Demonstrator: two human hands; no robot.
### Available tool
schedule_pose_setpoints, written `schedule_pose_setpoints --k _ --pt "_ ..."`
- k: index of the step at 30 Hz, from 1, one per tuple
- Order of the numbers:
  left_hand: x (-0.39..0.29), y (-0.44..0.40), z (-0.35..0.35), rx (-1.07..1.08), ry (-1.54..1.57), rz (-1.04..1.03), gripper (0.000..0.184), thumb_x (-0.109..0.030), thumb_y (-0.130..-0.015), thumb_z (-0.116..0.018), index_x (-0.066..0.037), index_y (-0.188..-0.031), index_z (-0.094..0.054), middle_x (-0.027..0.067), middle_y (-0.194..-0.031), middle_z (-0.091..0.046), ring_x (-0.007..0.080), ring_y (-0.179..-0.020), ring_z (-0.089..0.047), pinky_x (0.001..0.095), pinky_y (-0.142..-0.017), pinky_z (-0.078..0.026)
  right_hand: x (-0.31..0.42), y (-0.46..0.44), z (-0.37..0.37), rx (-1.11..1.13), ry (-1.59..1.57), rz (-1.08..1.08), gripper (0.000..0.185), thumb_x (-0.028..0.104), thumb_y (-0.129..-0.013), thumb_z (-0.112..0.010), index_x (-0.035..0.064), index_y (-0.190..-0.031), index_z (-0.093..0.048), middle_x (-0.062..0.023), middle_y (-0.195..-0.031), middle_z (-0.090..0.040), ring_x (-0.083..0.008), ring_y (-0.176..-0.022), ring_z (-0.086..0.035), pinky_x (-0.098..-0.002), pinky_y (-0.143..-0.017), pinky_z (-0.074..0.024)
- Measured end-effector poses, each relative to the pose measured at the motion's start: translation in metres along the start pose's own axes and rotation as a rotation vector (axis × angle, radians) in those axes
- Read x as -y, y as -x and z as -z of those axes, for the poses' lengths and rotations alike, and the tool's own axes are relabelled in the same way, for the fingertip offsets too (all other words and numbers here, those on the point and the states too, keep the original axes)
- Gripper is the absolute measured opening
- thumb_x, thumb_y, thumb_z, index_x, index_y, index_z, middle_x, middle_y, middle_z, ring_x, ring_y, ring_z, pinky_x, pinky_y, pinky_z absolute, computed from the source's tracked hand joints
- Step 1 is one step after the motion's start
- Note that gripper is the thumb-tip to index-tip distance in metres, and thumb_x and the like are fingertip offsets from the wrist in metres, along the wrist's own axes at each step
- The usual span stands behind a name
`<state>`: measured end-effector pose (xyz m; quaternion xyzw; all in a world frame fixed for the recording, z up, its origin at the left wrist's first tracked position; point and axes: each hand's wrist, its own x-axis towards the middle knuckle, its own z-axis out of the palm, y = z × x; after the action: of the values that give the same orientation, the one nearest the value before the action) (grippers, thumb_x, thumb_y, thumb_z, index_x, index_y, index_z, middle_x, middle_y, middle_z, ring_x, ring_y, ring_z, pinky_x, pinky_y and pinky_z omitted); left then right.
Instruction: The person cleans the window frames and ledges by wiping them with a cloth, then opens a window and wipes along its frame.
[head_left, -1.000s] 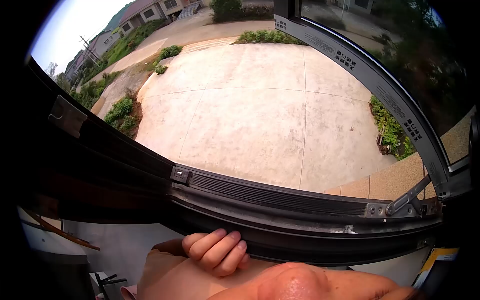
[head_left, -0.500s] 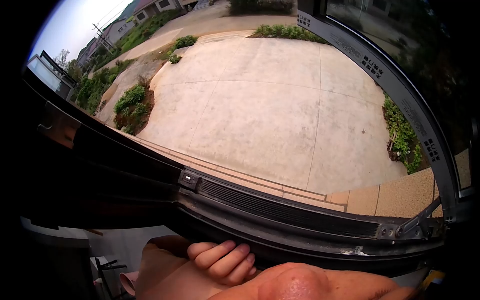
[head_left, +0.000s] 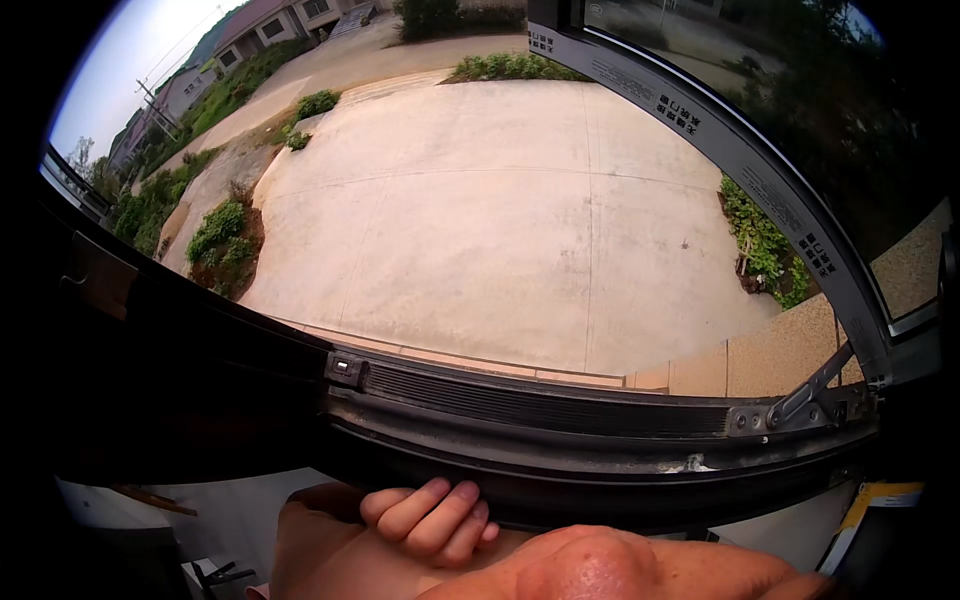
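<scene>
Below an open window, one hand, which looks like my right hand [head_left: 425,520], lies with its fingers curled inward. The fingers lie against bare skin, and whatever they may enclose is hidden. Just beyond them runs the dark lower window frame [head_left: 540,405]; I cannot tell if they touch it. A bent, bare arm [head_left: 590,560] spans the bottom right, close to the camera. More bare skin shows at the lower left. My left hand cannot be made out. On the right, an opened window sash [head_left: 690,120] with printed lettering stands outward, joined to the frame by a metal stay [head_left: 808,390].
Outside lies a pale concrete yard [head_left: 440,240], bordered by green shrubs [head_left: 215,235] and more plants [head_left: 755,240] at the right. A road and houses stand farther back. Indoors, a yellow-edged object [head_left: 880,495] is at the lower right.
The view has shifted: the yard and sash sit farther left, and the lower frame has levelled a little. More of the yellow-edged object shows. The fingers remain curled, slightly farther left in view.
</scene>
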<state>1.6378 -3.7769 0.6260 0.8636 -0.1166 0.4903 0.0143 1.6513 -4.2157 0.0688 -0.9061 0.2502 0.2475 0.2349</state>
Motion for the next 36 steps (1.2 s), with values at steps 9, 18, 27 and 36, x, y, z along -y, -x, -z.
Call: schedule_pose_setpoints --k 9,18,27,36 --pt "0.003 0.002 -0.01 -0.087 -0.039 -0.062 0.017 -0.035 -0.094 -0.057 -0.021 -0.085 -0.062 -0.0056 -0.09 -0.069 0.0136 -0.088 -0.061 0.0297 -0.078 -0.041 0.017 0.013 0.002 0.01 -0.057 0.001 0.039 0.032 -0.09 -0.055 -0.0027 -0.097 -0.072 -0.0307 -0.105 -0.068 -0.0475 -0.103 -0.064 -0.0516 -0.091 -0.0524" --pt "0.011 -0.001 -0.008 -0.087 -0.035 -0.121 0.018 -0.034 -0.093 -0.057 -0.02 -0.083 -0.061 -0.0035 -0.089 -0.069 0.0145 -0.087 -0.061 0.0305 -0.077 -0.041 0.017 0.022 -0.003 0.012 -0.067 0.008 0.04 0.033 -0.091 -0.054 -0.0026 -0.097 -0.072 -0.0309 -0.106 -0.067 -0.0482 -0.104 -0.063 -0.0521 -0.091 -0.0519" --pt "0.015 -0.001 -0.011 -0.121 -0.043 -0.176 0.022 -0.036 -0.092 -0.055 -0.018 -0.081 -0.06 0.0001 -0.087 -0.067 0.0172 -0.085 -0.061 0.0314 -0.077 -0.041 0.008 0.04 -0.011 -0.003 -0.082 0.031 0.041 0.033 -0.092 -0.052 -0.0025 -0.098 -0.071 -0.031 -0.107 -0.067 -0.0489 -0.106 -0.062 -0.0525 -0.092 -0.0515" --pt "0.018 -0.001 -0.009 -0.097 -0.035 -0.224 0.022 -0.033 -0.094 -0.052 -0.013 -0.087 -0.06 0.0055 -0.09 -0.067 0.0216 -0.085 -0.061 0.0319 -0.074 -0.043 0.011 0.079 0.018 -0.089 -0.133 0.018 0.037 0.032 -0.092 -0.058 -0.002 -0.104 -0.07 -0.0303 -0.111 -0.066 -0.0477 -0.108 -0.062 -0.0514 -0.094 -0.051"
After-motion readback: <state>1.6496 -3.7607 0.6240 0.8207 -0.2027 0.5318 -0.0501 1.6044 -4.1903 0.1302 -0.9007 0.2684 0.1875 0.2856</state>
